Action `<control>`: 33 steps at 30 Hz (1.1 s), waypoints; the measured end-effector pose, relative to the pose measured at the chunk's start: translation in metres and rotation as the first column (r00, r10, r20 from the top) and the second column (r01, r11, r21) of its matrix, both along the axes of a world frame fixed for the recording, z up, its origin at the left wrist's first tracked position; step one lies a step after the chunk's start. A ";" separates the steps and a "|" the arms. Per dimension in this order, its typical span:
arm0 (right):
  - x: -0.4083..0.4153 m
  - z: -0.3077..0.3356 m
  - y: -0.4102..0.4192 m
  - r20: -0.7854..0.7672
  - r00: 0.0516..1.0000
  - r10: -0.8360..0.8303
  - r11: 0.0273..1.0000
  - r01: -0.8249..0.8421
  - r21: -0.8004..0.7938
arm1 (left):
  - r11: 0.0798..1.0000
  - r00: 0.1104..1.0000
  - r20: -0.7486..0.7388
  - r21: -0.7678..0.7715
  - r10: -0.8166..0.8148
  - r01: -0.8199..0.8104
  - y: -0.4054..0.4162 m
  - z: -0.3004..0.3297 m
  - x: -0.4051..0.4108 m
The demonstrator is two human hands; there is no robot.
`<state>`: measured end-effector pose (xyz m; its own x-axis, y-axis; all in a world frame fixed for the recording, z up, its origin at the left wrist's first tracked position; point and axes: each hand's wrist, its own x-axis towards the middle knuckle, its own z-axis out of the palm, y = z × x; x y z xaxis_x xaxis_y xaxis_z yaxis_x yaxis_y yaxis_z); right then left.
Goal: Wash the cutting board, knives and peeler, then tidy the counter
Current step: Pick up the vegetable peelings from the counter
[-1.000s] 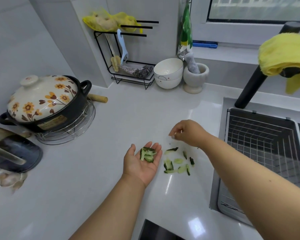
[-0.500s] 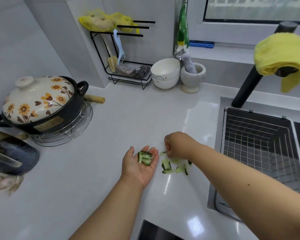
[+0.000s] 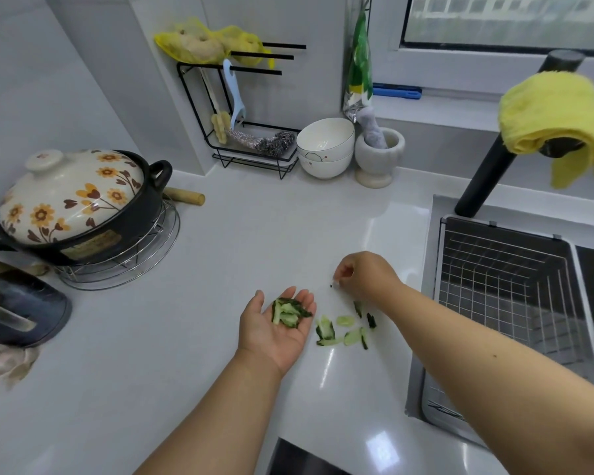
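My left hand [image 3: 271, 332] lies palm up on the white counter [image 3: 186, 337], cupping a small pile of green cucumber peels [image 3: 288, 311]. Just right of it, several loose peel scraps [image 3: 345, 329] lie scattered on the counter. My right hand [image 3: 364, 275] hovers above those scraps, fingertips pinched on a tiny dark bit. No cutting board, knife or peeler is recognisable in this view.
A flowered clay pot [image 3: 72, 207] sits on a wire trivet at left, a dark pan lid [image 3: 18, 310] below it. A rack [image 3: 244, 132], stacked bowls [image 3: 324, 147] and a mortar [image 3: 378, 156] line the back. The sink with a wire basket [image 3: 515, 296] and a black faucet with a yellow cloth [image 3: 556, 118] is at right.
My right hand dipped to the scraps beside my left palm, then lifted back up and right, pinching a small bit. The left hand stayed put with its peels.
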<state>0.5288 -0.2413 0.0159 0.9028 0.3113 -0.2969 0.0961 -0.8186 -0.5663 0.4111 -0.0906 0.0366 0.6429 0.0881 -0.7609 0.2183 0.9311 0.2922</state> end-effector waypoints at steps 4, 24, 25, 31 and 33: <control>-0.003 -0.010 0.004 0.061 0.998 0.013 1.000 -0.013 -0.006 | 1.000 1.000 -0.009 0.005 0.000 0.000 -0.001 -0.001 0.001; -0.027 0.024 0.024 -0.094 0.948 0.304 0.909 -0.259 0.327 | 0.999 0.999 0.032 -0.018 -0.026 0.026 -0.013 -0.001 0.008; -0.028 0.025 0.023 -0.076 0.940 0.333 0.916 -0.304 0.262 | 0.999 0.999 0.042 -0.024 -0.034 0.035 -0.014 -0.001 0.008; -0.007 0.027 -0.002 -0.024 1.000 0.015 0.957 -0.008 0.290 | 1.000 0.999 0.037 -0.018 0.007 -0.007 -0.007 -0.001 0.009; -0.001 0.019 -0.012 -0.053 0.998 -0.047 0.973 0.058 0.225 | 1.000 0.999 0.033 -0.010 0.019 -0.018 -0.004 -0.003 0.007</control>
